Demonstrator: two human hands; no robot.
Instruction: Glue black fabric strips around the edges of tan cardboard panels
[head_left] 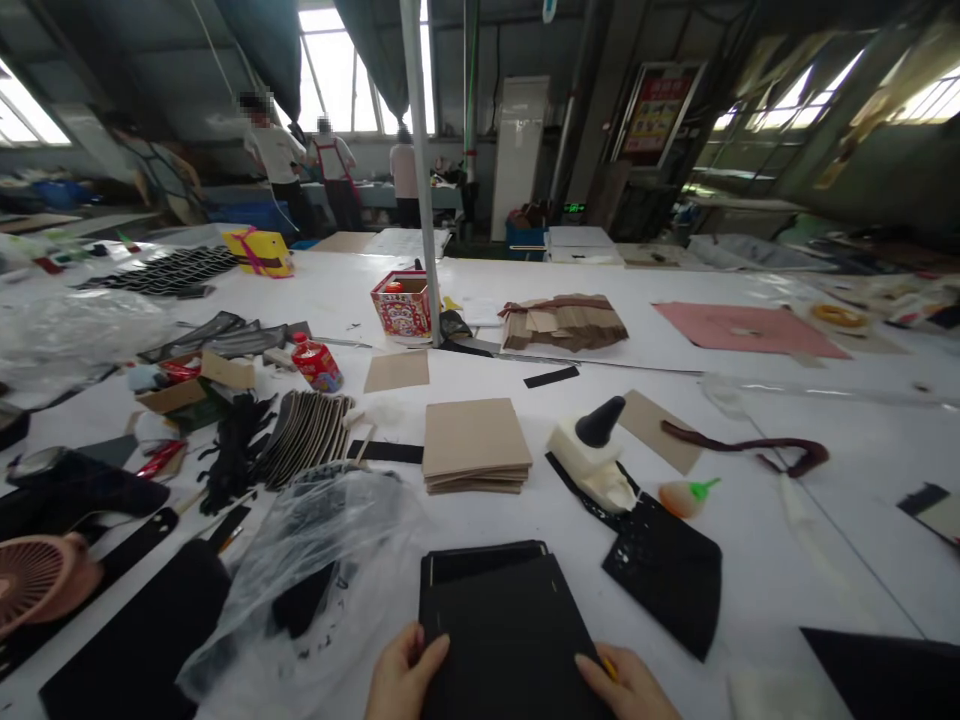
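Note:
At the bottom centre a stack of flat black panels lies between my two hands, its back edge slightly uneven. My left hand grips the left edge, thumb on top. The right edge is held by my right hand, thumb also on top. A small yellow object pokes out beside that thumb; its kind cannot be made out. Beyond the panels stands a neat pile of beige boards. To the right, a white glue bottle with a black nozzle lies on a glue-spotted black piece.
A crumpled clear plastic bag lies left of the panels, near a pink fan and a row of curved strips. An orange-and-green small bottle is at right. A pole rises mid-table. Several people stand at the back.

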